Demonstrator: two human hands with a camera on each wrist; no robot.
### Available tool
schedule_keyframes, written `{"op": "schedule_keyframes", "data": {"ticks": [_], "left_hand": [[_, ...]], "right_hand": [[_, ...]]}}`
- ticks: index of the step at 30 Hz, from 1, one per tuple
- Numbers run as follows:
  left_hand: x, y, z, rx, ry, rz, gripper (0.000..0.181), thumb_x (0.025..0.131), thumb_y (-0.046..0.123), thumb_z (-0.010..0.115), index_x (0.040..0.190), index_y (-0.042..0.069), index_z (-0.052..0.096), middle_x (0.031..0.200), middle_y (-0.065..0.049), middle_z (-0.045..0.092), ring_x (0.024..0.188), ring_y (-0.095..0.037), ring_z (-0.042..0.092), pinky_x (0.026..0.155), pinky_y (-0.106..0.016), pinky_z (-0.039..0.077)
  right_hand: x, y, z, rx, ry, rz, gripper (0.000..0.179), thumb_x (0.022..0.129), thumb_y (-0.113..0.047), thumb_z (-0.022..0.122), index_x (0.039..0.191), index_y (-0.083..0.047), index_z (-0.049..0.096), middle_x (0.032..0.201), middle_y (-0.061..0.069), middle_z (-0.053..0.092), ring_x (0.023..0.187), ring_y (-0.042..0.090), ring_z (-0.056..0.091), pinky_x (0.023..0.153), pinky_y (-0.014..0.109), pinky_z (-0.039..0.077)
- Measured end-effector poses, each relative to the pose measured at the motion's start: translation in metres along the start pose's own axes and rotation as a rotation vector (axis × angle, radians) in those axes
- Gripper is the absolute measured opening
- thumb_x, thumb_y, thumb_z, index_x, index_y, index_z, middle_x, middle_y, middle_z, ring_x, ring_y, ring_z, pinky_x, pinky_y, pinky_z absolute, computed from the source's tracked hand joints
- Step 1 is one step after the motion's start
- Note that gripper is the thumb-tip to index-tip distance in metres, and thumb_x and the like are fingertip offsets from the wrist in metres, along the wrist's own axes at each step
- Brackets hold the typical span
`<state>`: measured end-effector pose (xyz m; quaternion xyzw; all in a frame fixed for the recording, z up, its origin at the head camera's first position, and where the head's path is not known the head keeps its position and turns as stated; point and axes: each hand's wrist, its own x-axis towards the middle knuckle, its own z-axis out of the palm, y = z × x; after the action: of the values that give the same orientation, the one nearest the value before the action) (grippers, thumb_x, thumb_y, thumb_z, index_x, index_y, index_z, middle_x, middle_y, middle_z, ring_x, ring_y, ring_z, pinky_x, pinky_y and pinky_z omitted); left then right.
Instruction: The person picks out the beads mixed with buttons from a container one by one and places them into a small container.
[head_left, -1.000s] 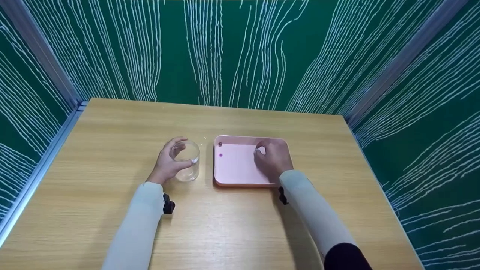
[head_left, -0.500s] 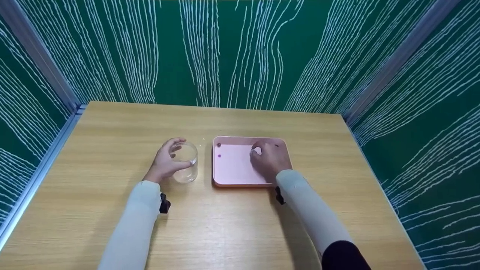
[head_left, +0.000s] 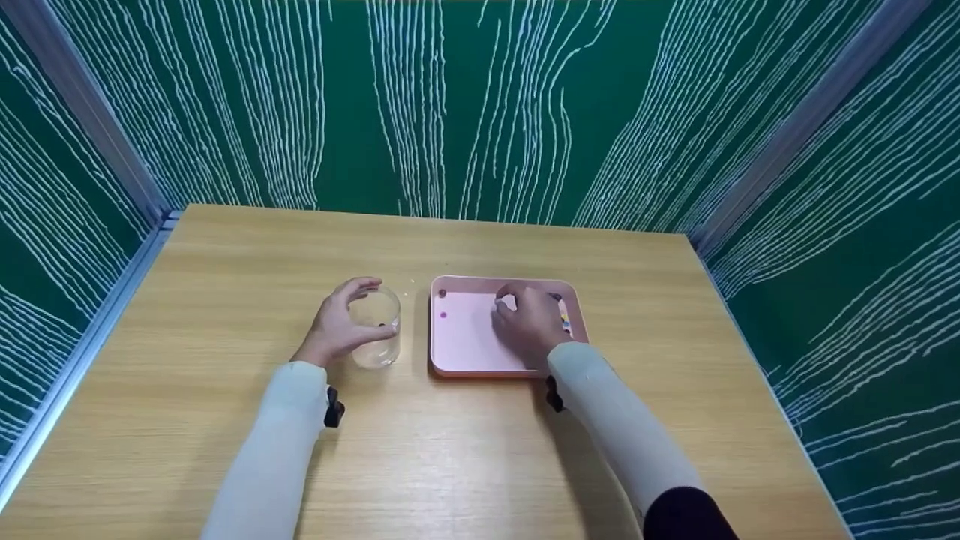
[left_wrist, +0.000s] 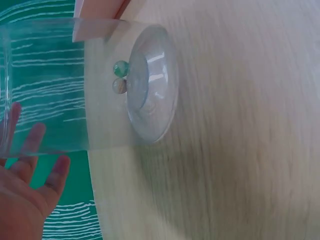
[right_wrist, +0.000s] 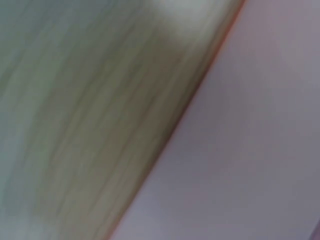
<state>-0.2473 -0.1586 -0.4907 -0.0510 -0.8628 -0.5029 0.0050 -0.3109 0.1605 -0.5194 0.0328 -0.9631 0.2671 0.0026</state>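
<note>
My left hand (head_left: 337, 322) holds a clear glass (head_left: 377, 352) that stands upright on the table, thumb and fingers spread round its upper part. Two small marbles, one green (left_wrist: 120, 68) and one brownish (left_wrist: 119, 85), lie at the glass's bottom in the left wrist view. Over the pink tray (head_left: 472, 349), my right hand (head_left: 531, 319) has thumb and forefinger pinched together in a ring. A small pale thing shows at those fingertips, mostly hidden; I cannot tell its kind. Several small coloured pieces (head_left: 565, 321) sit at the tray's right side, partly behind the hand.
A dark round piece (head_left: 442, 293) and a pink dot (head_left: 443, 315) are at the tray's left side. Tiny bright specks show on the wooden table (head_left: 450, 450) behind the glass. Green walls (head_left: 345, 112) with white lines close in the back and sides.
My right hand has shifted a little left over the tray, uncovering coloured pieces at its right side. My left hand stays at the glass.
</note>
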Motion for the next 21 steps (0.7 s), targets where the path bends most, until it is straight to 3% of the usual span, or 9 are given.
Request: {"op": "schedule_keyframes", "data": {"ticks": [10,21], "left_hand": [[0.004,-0.004,0.006,-0.086,0.036,0.049,0.074,0.056,0.048,0.076,0.12,0.031,0.044,0.12,0.01,0.048,0.114,-0.015,0.043,0.095,-0.042,0.034],[0.004,-0.008,0.007,-0.134,0.039,0.05,0.076,0.055,0.047,0.077,0.12,0.028,0.045,0.121,0.01,0.048,0.115,-0.016,0.043,0.096,-0.043,0.033]], "right_hand": [[-0.003,-0.007,0.003,0.118,-0.029,0.08,0.021,0.08,-0.042,0.057,0.099,-0.035,0.057,0.103,-0.015,0.055,0.09,0.012,0.052,0.09,0.044,0.042],[-0.004,-0.017,0.006,0.168,-0.047,0.103,0.029,0.077,-0.05,0.056,0.102,-0.036,0.056,0.106,-0.017,0.052,0.093,0.011,0.052,0.09,0.044,0.042]]}}
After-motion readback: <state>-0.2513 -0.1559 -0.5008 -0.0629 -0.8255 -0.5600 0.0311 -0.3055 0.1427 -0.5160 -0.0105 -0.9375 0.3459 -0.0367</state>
